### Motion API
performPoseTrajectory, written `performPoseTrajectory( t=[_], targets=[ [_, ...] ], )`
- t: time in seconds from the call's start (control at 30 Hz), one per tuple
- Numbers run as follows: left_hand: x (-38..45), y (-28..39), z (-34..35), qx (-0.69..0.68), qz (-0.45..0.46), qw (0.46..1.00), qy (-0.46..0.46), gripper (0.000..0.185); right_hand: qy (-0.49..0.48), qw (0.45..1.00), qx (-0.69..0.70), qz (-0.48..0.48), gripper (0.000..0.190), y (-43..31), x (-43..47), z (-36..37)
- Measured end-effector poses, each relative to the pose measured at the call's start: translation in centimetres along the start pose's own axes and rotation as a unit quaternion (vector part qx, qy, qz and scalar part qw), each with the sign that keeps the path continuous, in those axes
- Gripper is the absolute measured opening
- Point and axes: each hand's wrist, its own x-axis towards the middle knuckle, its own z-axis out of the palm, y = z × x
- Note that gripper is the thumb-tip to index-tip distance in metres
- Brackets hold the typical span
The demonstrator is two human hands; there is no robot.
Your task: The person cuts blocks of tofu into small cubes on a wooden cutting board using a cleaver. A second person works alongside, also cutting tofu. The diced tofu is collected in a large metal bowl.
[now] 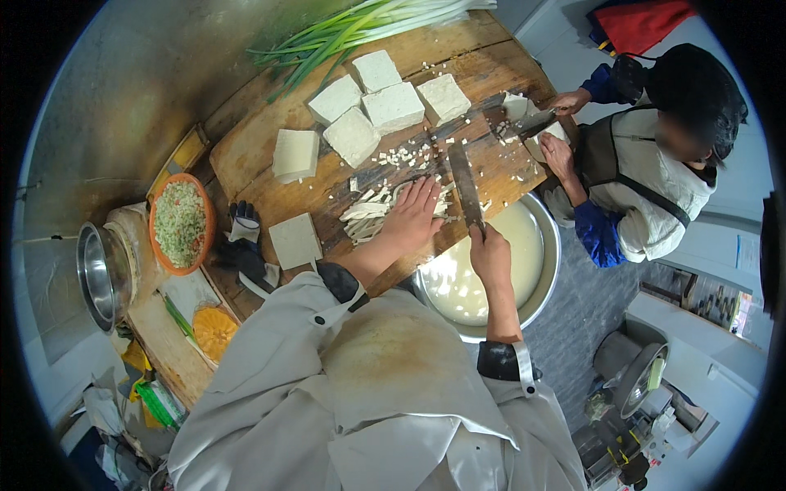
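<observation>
My left hand [412, 212] lies flat, palm down, over a heap of white tofu strips [362, 216] on the wooden cutting board [245, 153]. My right hand [492, 255] grips the handle of a cleaver [465, 184]. Its long dark blade points away from me, just right of my left fingertips, above the board's near edge. Small tofu cubes [402, 156] are scattered beyond the strips. Several tofu blocks [393, 107] stand farther back, and one more block [296, 161] sits to the left. A flat square tofu slab [295, 240] lies nearer, left of my forearm.
At the right, a co-worker [638, 153] cuts tofu with a knife [529, 123] on the same board. Below its edge stands a metal basin [549, 270] of pale liquid. Scallions [362, 24] lie behind; gloves [244, 236] and an orange bowl [210, 227] of chopped vegetables are left.
</observation>
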Motion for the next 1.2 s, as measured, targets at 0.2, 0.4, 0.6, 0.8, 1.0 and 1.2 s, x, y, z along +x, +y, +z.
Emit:
performPoseTrajectory(
  t=[0.2, 0.4, 0.6, 0.8, 1.0, 1.2],
  targets=[
    [0.8, 0.3, -0.5, -0.021, -0.072, 0.997, -0.009, 0.080, -0.025, 1.000, 0.003, 0.017, 0.028, 0.8, 0.6, -0.4],
    [0.3, -0.7, -0.6, -0.024, -0.023, 0.999, 0.039, 0.065, -0.045, 0.999, -0.023, 0.012, 0.032, 0.2, 1.3, 0.9],
    [0.8, -1.9, -0.5, -0.102, -0.018, 0.990, 0.094, 0.048, -0.058, 0.998, -0.013, -0.002, 0.030, -1.0, 0.6, 0.3],
    [1.7, -3.6, -0.1, -0.164, -0.024, 0.975, 0.149, 0.041, -0.036, 0.999, 0.021, -0.007, 0.034, -2.7, -0.1, -0.9],
    [2.2, -4.2, -1.3, -0.182, -0.029, 0.981, 0.054, 0.037, -0.061, 0.998, -0.021, 0.003, 0.034, -1.2, 0.5, 0.8],
    [1.9, -3.2, -3.3, -0.023, -0.021, 0.999, 0.030, 0.038, -0.051, 0.998, -0.022, -0.024, 0.033, -0.6, 0.0, 1.8]
  ],
)
